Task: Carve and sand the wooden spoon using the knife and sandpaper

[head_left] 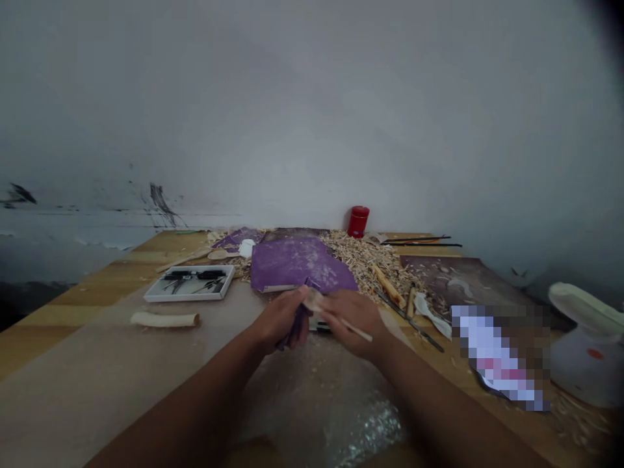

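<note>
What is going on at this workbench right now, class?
A person works at a wooden table with both bare hands. The left hand grips a strip of purple sandpaper, while the right hand holds a small pale wooden piece against it. Behind lie a larger purple sheet, a heap of wood shavings, a red canister and a white tray of tools.

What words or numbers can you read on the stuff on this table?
None can be read.
Red canister: no lettering visible.
White tray of small tools: no label visible.
Patch at the right: blurred out, unreadable.
White device: an orange mark, too small to read.
Left hand and right hand: purple sheet and pale stick, both plain.
</note>
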`<act>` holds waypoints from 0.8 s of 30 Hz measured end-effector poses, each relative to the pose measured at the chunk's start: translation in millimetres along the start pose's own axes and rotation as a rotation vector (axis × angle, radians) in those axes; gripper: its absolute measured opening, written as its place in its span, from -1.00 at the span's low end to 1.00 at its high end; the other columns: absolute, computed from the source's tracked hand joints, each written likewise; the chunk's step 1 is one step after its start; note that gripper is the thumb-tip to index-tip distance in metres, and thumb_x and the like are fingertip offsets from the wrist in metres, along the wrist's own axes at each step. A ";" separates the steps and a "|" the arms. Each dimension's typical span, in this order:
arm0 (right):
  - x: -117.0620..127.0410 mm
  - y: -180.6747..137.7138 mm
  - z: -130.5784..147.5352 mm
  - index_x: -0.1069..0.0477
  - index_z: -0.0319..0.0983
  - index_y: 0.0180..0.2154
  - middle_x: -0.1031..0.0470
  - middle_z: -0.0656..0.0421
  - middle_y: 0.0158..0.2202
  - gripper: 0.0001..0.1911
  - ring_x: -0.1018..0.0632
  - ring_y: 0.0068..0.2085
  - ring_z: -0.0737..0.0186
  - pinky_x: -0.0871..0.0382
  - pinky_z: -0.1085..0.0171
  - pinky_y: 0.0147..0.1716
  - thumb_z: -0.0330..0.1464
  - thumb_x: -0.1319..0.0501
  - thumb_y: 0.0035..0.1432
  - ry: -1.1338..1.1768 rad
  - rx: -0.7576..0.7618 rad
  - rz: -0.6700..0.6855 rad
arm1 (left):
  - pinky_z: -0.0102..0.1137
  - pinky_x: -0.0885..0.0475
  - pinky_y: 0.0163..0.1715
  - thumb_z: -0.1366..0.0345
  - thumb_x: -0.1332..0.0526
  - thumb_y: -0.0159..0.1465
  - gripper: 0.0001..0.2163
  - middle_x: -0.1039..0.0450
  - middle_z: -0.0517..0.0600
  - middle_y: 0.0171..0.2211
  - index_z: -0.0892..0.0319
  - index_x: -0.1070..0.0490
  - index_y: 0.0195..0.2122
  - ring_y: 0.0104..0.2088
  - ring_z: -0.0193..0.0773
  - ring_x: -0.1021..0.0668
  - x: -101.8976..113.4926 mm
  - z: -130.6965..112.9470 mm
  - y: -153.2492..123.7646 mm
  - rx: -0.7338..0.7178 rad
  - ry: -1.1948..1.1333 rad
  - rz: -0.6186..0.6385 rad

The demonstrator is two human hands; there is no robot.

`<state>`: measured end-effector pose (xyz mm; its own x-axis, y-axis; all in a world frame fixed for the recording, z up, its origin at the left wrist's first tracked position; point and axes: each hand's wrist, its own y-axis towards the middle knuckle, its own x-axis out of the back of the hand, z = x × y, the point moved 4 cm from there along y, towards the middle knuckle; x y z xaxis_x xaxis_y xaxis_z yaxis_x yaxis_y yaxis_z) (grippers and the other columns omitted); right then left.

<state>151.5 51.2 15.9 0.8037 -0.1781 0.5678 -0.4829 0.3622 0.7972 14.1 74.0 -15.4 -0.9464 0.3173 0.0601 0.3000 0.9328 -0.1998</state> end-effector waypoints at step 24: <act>-8.1 2.2 13.8 -0.32 -0.23 -0.20 -0.43 0.13 -0.33 -0.77 -0.43 -0.32 0.31 -0.32 0.30 -0.32 -0.42 -0.09 0.04 0.041 0.100 0.153 | -0.58 -0.17 -0.84 -0.08 0.11 0.12 -0.55 -0.32 -0.11 -0.70 0.24 -0.28 -0.48 -0.79 -0.45 -0.34 5.1 -11.2 -2.8 -0.109 0.065 -0.108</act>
<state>139.1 40.8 15.8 0.7309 -0.0894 0.6766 -0.6311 0.2890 0.7199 9.7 75.0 -3.6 -0.9653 0.2212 0.1389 0.2115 0.9740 -0.0814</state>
